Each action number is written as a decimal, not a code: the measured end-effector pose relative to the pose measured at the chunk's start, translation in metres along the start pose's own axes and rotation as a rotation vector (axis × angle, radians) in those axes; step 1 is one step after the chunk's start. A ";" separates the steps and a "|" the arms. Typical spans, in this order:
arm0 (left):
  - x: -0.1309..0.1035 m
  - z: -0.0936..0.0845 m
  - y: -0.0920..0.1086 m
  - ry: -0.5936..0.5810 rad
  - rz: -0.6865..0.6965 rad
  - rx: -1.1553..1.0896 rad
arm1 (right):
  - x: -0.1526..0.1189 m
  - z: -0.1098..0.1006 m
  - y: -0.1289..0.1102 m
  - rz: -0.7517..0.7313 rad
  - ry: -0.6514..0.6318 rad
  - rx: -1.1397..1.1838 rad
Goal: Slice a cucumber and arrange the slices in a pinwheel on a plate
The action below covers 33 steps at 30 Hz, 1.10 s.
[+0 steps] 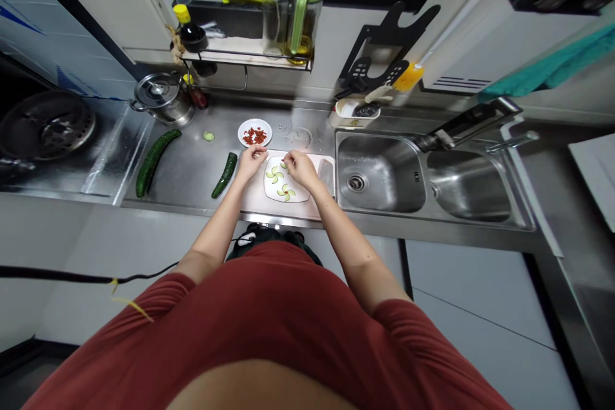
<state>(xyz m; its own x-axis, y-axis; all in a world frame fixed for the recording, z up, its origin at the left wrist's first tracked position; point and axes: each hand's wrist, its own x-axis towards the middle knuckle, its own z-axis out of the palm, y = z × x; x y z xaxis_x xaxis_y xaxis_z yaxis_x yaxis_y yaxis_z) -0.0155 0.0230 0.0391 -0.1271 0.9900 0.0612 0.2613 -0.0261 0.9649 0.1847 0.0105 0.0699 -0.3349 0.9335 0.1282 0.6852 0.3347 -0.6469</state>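
Observation:
A white plate (273, 195) lies on a pale cutting board (254, 204). Thin cucumber slices (274, 174) form pinwheel flowers on it, one with a red centre. My right hand (301, 168) is over the plate's far side, fingers pinched, a small red piece at their tips. Partly hidden under it is another flower. Just left of the plate, my left hand (252, 163) has its fingers drawn together; what they hold, if anything, is too small to make out. Behind it stands a small white dish (242, 132) of dried-looking red bits (255, 136).
A cleaver (327, 174) rests at the board's right edge, beside the double sink (384, 170). Leftward lie a cut cucumber (224, 175), a whole cucumber (155, 163) and a cucumber end (208, 136). A lidded steel pot (166, 99) and a bottle shelf (240, 59) are behind.

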 end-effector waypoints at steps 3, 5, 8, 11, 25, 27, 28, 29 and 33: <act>-0.005 -0.002 -0.018 0.021 -0.057 0.112 | -0.005 0.015 0.007 0.066 -0.065 -0.024; -0.008 -0.001 -0.028 0.002 -0.091 0.203 | -0.006 0.024 0.009 0.106 -0.109 -0.060; -0.013 0.001 -0.038 -0.055 -0.127 0.345 | -0.006 0.038 0.012 0.176 -0.190 -0.134; -0.017 0.006 -0.045 -0.091 -0.128 0.465 | -0.005 0.051 0.013 0.226 -0.264 -0.199; -0.025 0.021 -0.054 -0.106 -0.090 0.649 | 0.000 0.069 0.012 0.248 -0.329 -0.282; -0.025 0.022 -0.054 -0.109 -0.094 0.645 | 0.000 0.070 0.012 0.242 -0.329 -0.292; -0.025 0.022 -0.054 -0.111 -0.093 0.641 | 0.001 0.070 0.012 0.242 -0.331 -0.295; -0.026 0.022 -0.054 -0.114 -0.090 0.637 | 0.001 0.070 0.011 0.243 -0.336 -0.297; -0.026 0.025 -0.054 -0.126 -0.098 0.649 | 0.001 0.069 0.009 0.251 -0.359 -0.296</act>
<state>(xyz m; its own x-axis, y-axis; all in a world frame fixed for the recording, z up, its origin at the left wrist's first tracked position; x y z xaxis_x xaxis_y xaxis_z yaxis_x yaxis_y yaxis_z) -0.0028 0.0019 -0.0210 -0.0776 0.9932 -0.0872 0.7818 0.1150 0.6129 0.1461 0.0055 0.0121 -0.3013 0.9043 -0.3023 0.9090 0.1766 -0.3776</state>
